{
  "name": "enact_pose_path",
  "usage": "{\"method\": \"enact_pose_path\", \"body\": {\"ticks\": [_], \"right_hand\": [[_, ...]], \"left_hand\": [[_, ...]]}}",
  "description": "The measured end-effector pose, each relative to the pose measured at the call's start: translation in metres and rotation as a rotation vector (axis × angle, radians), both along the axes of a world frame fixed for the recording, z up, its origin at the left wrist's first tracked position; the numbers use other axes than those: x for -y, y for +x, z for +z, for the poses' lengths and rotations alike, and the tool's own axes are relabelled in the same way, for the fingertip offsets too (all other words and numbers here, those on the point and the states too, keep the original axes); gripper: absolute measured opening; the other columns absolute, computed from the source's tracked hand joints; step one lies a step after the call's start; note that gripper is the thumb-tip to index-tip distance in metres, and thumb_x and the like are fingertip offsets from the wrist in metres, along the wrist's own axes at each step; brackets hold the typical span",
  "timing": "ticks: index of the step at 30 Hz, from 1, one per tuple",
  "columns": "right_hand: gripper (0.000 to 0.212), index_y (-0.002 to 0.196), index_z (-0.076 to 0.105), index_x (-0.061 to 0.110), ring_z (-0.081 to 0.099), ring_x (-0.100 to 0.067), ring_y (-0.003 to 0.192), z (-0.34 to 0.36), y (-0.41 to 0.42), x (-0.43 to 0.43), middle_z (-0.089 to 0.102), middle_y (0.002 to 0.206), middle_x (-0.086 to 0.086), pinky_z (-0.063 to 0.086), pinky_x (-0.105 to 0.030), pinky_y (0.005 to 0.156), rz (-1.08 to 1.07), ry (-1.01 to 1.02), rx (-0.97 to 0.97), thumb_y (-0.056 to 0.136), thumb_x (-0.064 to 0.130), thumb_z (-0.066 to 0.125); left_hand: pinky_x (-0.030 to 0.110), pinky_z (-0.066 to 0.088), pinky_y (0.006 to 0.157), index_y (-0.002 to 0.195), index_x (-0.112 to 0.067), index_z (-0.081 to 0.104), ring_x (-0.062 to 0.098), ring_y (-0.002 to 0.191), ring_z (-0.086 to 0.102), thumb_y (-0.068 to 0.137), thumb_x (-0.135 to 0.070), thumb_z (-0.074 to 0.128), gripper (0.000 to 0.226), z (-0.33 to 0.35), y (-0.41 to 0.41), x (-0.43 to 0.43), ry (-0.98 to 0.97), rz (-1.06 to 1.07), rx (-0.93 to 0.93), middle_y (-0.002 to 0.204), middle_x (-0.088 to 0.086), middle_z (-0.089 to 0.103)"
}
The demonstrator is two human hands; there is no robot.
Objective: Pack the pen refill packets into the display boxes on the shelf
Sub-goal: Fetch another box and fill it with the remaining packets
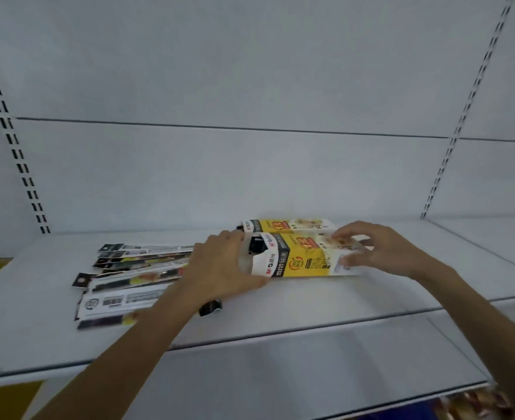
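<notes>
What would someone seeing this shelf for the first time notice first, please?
The eye goes to the yellow display box lying on its side mid-shelf, gripped at its open end by the left hand and at the other end by the right hand. A second yellow box lies just behind it. To the left, loose pen refill packets are fanned out on the white shelf.

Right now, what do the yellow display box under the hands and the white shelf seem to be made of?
The near yellow-and-white display box looks like thin printed cardboard, slightly glossy: folded flaps, a die-cut opening at its left end. The white shelf looks like painted sheet metal, smooth and matte, with a thin folded front lip; I cannot be sure.
</notes>
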State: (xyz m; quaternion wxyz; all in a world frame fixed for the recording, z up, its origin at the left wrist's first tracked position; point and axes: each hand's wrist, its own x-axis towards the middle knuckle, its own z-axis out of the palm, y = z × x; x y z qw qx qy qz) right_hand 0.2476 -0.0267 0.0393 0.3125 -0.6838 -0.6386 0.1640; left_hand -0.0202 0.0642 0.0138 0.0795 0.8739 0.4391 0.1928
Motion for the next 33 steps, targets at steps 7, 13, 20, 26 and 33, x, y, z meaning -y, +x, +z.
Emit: {"method": "enact_pose_path", "body": {"ticks": [7, 13, 20, 26, 33], "right_hand": [[0.071, 0.139, 0.033, 0.037, 0.015, -0.011, 0.142, -0.013, 0.017, -0.028, 0.014, 0.155, 0.008, 0.023, -0.029, 0.112, 0.142, -0.043, 0.085, 0.082, 0.012, 0.068], [0.065, 0.145, 0.029, 0.025, 0.010, -0.013, 0.144, -0.023, 0.020, -0.061, 0.014, 0.156, 0.001, 0.014, -0.028, 0.114, 0.186, -0.080, 0.221, 0.088, 0.019, 0.061], [0.062, 0.148, 0.016, 0.024, 0.002, -0.015, 0.145, -0.021, 0.010, -0.081, 0.007, 0.158, 0.002, 0.006, -0.049, 0.117, 0.083, -0.126, 0.663, 0.094, 0.032, 0.047], [0.054, 0.137, 0.043, 0.016, 0.027, -0.012, 0.138, -0.012, -0.067, -0.080, 0.035, 0.148, 0.002, 0.020, -0.024, 0.112, 0.314, 0.275, 0.384, 0.085, 0.012, 0.058], [0.022, 0.106, 0.066, 0.016, 0.056, 0.000, 0.077, -0.016, -0.163, -0.085, 0.063, 0.098, 0.008, 0.037, -0.007, 0.064, 0.447, 0.265, 0.195, 0.085, 0.013, 0.061]], "left_hand": [[0.036, 0.040, 0.093, 0.129, -0.016, 0.032, 0.022, 0.116, 0.046, 0.067, -0.051, 0.069, 0.080, -0.013, 0.030, -0.009, -0.011, 0.102, 0.067, 0.130, 0.004, 0.041], [0.038, 0.034, 0.093, 0.129, -0.015, 0.034, 0.025, 0.117, 0.044, 0.077, -0.044, 0.062, 0.065, -0.014, 0.036, -0.023, 0.070, 0.216, 0.017, 0.129, 0.005, 0.045], [0.036, 0.035, 0.099, 0.119, -0.020, 0.054, 0.018, 0.118, 0.045, 0.080, -0.044, 0.062, 0.046, -0.005, 0.004, -0.024, 0.056, 0.149, 0.184, 0.126, -0.001, 0.052], [0.025, 0.040, 0.086, 0.096, -0.024, 0.067, 0.009, 0.095, 0.055, 0.083, -0.029, 0.064, 0.015, 0.006, -0.078, -0.008, 0.017, 0.118, 0.247, 0.101, -0.007, 0.063], [0.031, 0.045, 0.085, 0.109, -0.026, 0.062, 0.011, 0.097, 0.054, 0.084, -0.037, 0.061, 0.028, -0.011, -0.137, -0.014, 0.008, 0.115, 0.081, 0.106, -0.007, 0.062]]}}
